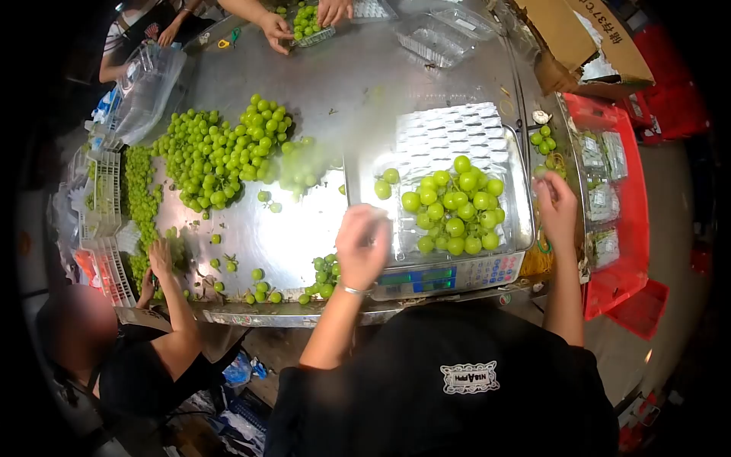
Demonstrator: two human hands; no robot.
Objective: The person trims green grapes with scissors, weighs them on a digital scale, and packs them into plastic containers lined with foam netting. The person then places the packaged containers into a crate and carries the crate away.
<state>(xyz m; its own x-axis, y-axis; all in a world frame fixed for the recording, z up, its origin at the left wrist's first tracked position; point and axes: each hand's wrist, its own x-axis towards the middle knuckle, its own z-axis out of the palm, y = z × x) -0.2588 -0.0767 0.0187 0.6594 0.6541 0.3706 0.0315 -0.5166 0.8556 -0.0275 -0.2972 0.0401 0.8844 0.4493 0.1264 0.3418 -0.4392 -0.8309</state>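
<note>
In the head view, weighing seems to be the step in hand: a bunch of grapes (455,212) lies on the scale (487,272). At the scale's left front, the left hand (364,244) has half-curled fingers; at its right edge, the right hand (558,204) has bent fingers near loose grapes (543,141). I cannot tell if either holds anything. Next would likely call for a gentle grip. The scale's display (415,280) is unreadable; haze blurs a cluster (301,164) left of the scale.
</note>
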